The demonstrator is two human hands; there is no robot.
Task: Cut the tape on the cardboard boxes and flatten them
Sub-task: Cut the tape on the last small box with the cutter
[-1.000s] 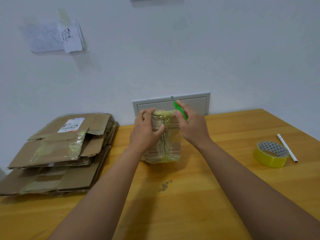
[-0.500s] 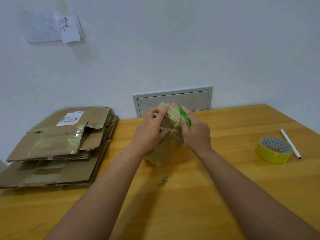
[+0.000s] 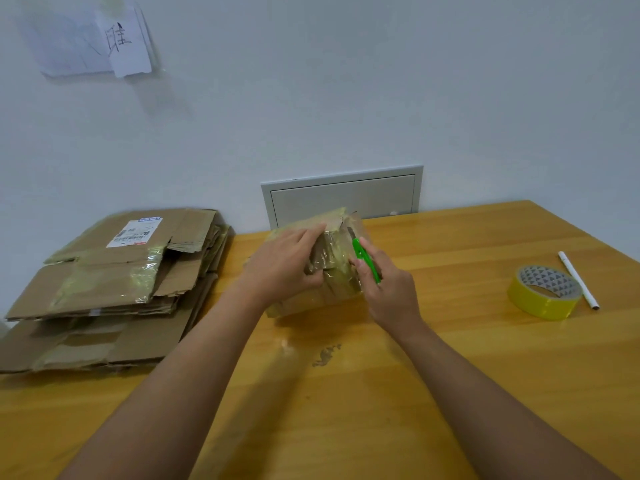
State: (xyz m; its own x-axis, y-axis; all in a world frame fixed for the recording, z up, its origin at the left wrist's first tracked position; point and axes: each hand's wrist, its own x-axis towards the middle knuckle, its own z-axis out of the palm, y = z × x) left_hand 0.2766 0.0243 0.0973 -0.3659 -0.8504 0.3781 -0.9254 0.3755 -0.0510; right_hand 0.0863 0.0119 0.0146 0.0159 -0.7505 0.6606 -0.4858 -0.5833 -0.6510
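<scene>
Wooden surface [image 3: 450, 393] against a white wall. Stack of flattened boxes [image 3: 114, 289] at far left on the surface. Small taped cardboard box [image 3: 332, 258] mid-surface, tilted, held up between both hands. Left hand [image 3: 284, 268] grips the box's left side, fingers over the top, thumb underneath. Right hand [image 3: 388, 289] curled round a green cutter [image 3: 365, 259], blade tip on the box's taped top. Yellow tape roll [image 3: 543, 292] at right, white pen [image 3: 576, 280] just beside it.
</scene>
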